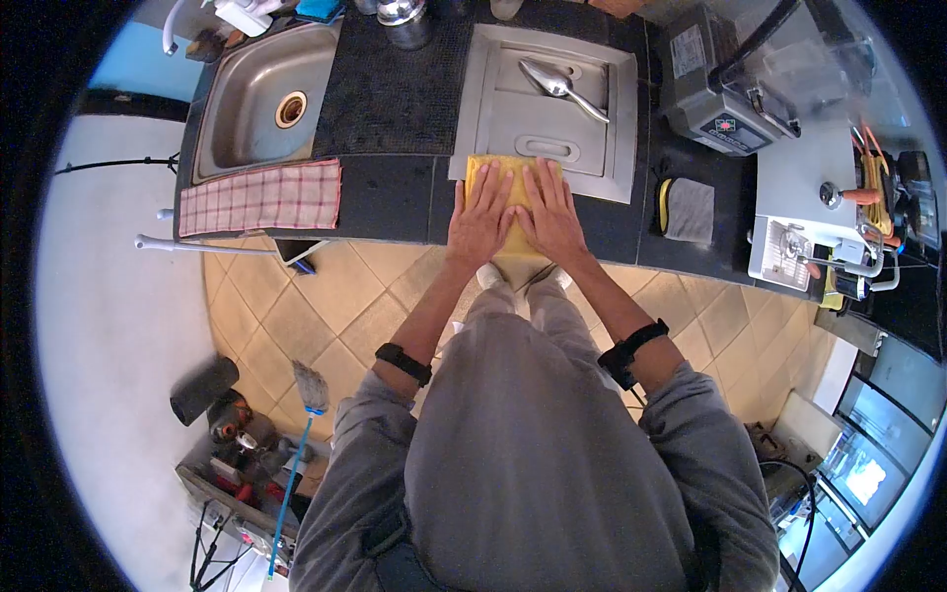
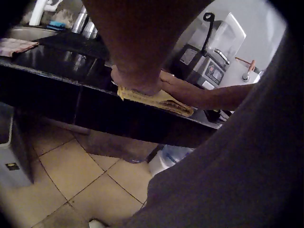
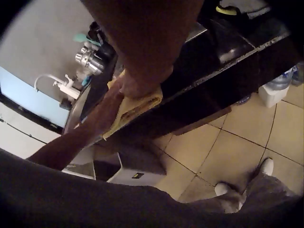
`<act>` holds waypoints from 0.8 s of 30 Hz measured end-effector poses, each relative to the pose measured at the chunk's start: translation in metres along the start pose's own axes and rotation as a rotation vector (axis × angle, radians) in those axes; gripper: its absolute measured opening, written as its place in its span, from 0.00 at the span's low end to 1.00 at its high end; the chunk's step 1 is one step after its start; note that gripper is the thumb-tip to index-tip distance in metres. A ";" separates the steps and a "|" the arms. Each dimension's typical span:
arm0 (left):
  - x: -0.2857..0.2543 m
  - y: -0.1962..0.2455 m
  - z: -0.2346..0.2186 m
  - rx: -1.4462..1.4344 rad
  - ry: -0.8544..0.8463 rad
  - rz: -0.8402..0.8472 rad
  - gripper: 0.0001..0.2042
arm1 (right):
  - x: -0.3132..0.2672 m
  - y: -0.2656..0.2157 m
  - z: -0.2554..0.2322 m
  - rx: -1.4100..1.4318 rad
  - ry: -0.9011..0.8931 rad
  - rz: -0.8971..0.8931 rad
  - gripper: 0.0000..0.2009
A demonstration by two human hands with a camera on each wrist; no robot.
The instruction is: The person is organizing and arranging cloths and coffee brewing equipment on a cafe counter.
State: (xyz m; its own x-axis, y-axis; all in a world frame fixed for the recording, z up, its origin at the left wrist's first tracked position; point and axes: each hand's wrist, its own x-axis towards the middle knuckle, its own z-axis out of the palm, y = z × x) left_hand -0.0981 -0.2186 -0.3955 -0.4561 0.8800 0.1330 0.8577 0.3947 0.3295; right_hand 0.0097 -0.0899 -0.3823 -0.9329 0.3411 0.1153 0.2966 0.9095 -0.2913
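A yellow cloth (image 1: 515,237) lies over the counter's front edge at the lower left of the steel tray (image 1: 617,148). My left hand (image 1: 481,219) rests flat on its left part, fingers pointing away from me. Beside it my right hand (image 1: 552,219) presses on the right part with straight fingers, the thumbs close together. In the left wrist view the folded cloth (image 2: 154,100) hangs slightly past the edge, a dark patch on its side. The right wrist view shows the cloth (image 3: 137,107) under both hands. A metal scoop (image 1: 558,85) lies in the tray.
Left of the tray are a black mat (image 1: 395,99), a sink (image 1: 252,99) and a checked cloth (image 1: 261,200). To the right lie a grey cloth (image 1: 689,210) and a grey machine (image 1: 725,99). A broom (image 1: 292,474) stands over the tiled floor.
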 end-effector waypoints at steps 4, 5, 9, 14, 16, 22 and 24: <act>0.002 0.002 0.000 0.086 -0.018 -0.004 0.28 | -0.002 -0.002 -0.002 0.285 0.136 0.287 0.41; 0.002 0.002 -0.001 0.076 -0.015 -0.008 0.28 | -0.002 -0.003 -0.004 0.489 0.190 0.401 0.42; 0.002 0.005 -0.002 0.079 -0.012 -0.020 0.28 | -0.005 -0.001 -0.007 0.632 0.158 0.679 0.40; 0.003 0.005 -0.003 0.052 -0.006 -0.008 0.28 | 0.008 -0.009 -0.023 0.831 -0.011 0.733 0.35; 0.002 0.002 -0.002 0.023 0.001 -0.001 0.28 | 0.015 -0.024 -0.031 0.800 -0.014 0.682 0.34; -0.007 -0.018 0.002 -0.565 0.263 -0.167 0.25 | 0.033 -0.061 -0.031 0.742 -0.004 0.573 0.29; -0.012 -0.021 -0.008 -0.813 0.244 -0.271 0.24 | 0.031 -0.061 -0.007 0.747 0.009 0.391 0.22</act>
State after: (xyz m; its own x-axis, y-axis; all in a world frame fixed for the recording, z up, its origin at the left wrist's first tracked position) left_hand -0.1131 -0.2394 -0.3965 -0.7365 0.6659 0.1190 0.3216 0.1899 0.9276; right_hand -0.0355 -0.1332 -0.3548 -0.7885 0.6037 -0.1175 0.3816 0.3305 -0.8632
